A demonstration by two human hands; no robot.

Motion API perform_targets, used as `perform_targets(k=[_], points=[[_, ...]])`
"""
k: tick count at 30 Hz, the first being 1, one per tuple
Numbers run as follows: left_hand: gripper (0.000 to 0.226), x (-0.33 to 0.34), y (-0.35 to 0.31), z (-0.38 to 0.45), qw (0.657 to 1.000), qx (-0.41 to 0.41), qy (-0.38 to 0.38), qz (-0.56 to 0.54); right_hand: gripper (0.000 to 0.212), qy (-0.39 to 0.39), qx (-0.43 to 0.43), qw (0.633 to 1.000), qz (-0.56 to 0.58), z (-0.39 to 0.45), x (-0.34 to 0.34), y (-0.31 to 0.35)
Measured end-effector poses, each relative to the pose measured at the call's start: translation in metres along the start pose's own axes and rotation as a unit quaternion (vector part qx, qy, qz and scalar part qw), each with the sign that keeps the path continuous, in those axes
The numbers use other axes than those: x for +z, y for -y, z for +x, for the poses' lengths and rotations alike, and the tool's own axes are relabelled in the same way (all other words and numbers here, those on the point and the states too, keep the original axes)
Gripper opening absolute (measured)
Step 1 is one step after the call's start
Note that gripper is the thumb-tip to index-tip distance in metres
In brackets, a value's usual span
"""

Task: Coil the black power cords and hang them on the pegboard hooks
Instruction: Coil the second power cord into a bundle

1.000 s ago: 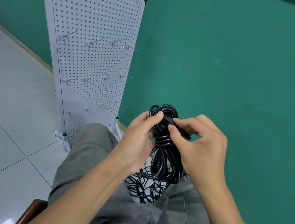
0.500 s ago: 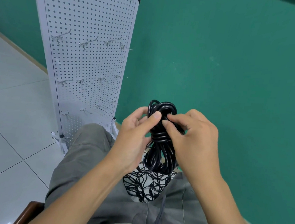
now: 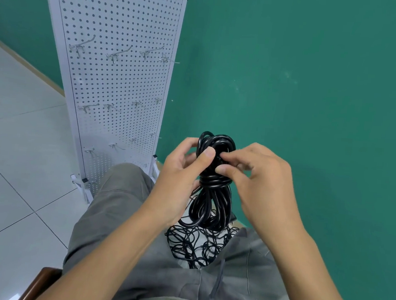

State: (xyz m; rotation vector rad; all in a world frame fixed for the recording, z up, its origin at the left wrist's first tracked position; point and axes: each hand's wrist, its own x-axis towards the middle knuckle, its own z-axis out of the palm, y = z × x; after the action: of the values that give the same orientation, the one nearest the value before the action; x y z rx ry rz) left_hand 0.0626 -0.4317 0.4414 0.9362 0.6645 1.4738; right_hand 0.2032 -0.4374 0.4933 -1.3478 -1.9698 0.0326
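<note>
In the head view, the left hand [image 3: 178,174] gripped the coiled black power cord [image 3: 212,191] above the lap, thumb on its wrapped neck. The right hand [image 3: 261,178] pinched the cord's upper loop. Loose cords [image 3: 199,244] lay tangled below. The white pegboard [image 3: 117,77] stood left, its hooks [image 3: 117,54] bare.

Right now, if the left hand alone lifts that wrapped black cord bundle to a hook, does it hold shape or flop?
The coiled power cord probably keeps its shape: several turns cinch its waist. The lower loops hang slack, so they may sway. The right hand pinches something at the top, likely the cord's end; if it is untucked, the wrap could loosen. The left hand grips the waist.
</note>
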Motion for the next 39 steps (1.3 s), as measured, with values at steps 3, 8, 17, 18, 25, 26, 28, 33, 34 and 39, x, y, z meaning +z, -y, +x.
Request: perform_targets(k=[3, 8, 17, 18, 25, 26, 28, 33, 34, 39], points=[[0.027, -0.002, 0.002, 0.0, 1.0, -0.01, 0.005, -0.005, 0.026, 0.032, -0.029, 0.999, -0.007, -0.003, 0.005, -0.006], [0.032, 0.0, 0.007, 0.001, 1.0, -0.021, 0.01, -0.014, 0.032, 0.0, 0.002, 0.993, 0.116, -0.011, -0.002, -0.012], [0.034, 0.002, 0.014, -0.001, 1.0, -0.012, 0.016, 0.023, 0.03, -0.059, 0.115, 0.978, 0.161, -0.01, 0.012, -0.002], [0.034, 0.001, 0.014, 0.0, 1.0, -0.014, 0.008, 0.013, 0.03, -0.055, 0.112, 0.976, 0.181, -0.009, 0.013, -0.003], [0.04, -0.006, 0.01, 0.005, 0.999, -0.031, 0.0, -0.029, 0.036, -0.052, 0.095, 0.913, 0.393, -0.007, 0.026, -0.029], [0.04, -0.007, 0.011, 0.006, 0.999, -0.034, 0.0, -0.029, 0.039, -0.049, 0.114, 0.901, 0.416, -0.005, 0.029, -0.035], [0.04, -0.011, 0.014, 0.01, 0.999, -0.042, 0.002, -0.024, 0.045, -0.011, 0.162, 0.869, 0.468, 0.003, 0.035, -0.049], [0.038, -0.02, 0.025, 0.029, 0.997, -0.071, 0.01, 0.007, 0.055, 0.083, 0.229, 0.835, 0.493, 0.025, 0.058, -0.084], [0.039, -0.021, 0.026, 0.035, 0.997, -0.078, 0.013, 0.014, 0.05, 0.086, 0.233, 0.83, 0.499, 0.03, 0.062, -0.089], [0.041, -0.025, 0.026, 0.08, 0.98, -0.159, 0.105, 0.058, 0.065, 0.095, 0.257, 0.781, 0.561, 0.058, 0.08, -0.117]])
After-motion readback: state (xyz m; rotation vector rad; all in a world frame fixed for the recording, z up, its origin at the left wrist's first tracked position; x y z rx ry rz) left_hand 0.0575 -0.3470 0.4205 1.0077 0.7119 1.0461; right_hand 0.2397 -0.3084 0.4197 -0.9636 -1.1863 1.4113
